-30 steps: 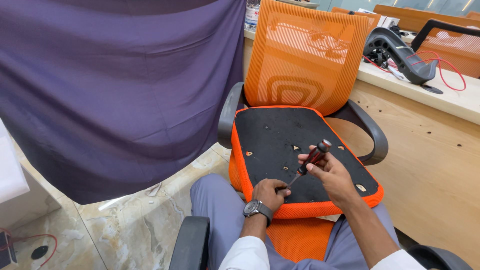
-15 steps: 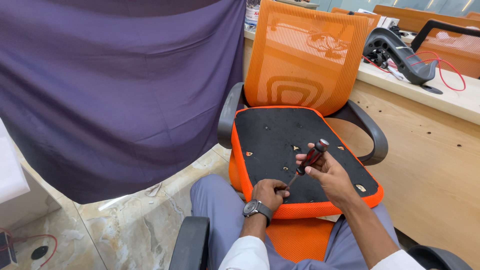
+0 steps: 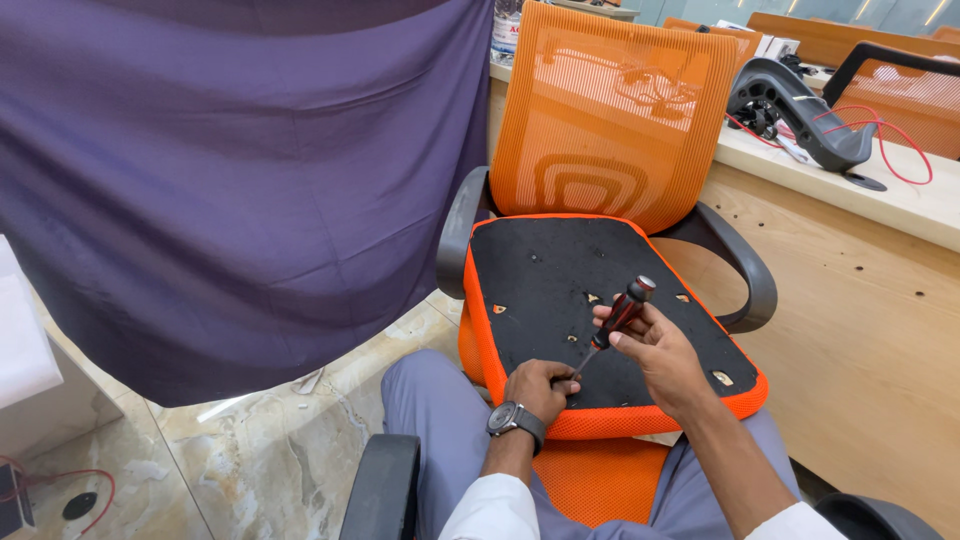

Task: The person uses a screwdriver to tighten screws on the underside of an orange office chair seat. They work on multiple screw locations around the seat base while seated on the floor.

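So the right hand (image 3: pixel 662 352) has its fingers (image 3: pixel 622 340) wrapped tight around the red-and-black handle of a screwdriver (image 3: pixel 618 318), which tilts down and to the left until its tip lands right at the left hand (image 3: pixel 540 386). That left hand is curled narrow, fingers pinched at the tip against the black underside of the seat (image 3: pixel 560 290), near its front orange edge. The seat lies on an orange mesh chair (image 3: pixel 610 120), with a wooden counter (image 3: pixel 850 300) just to the right.
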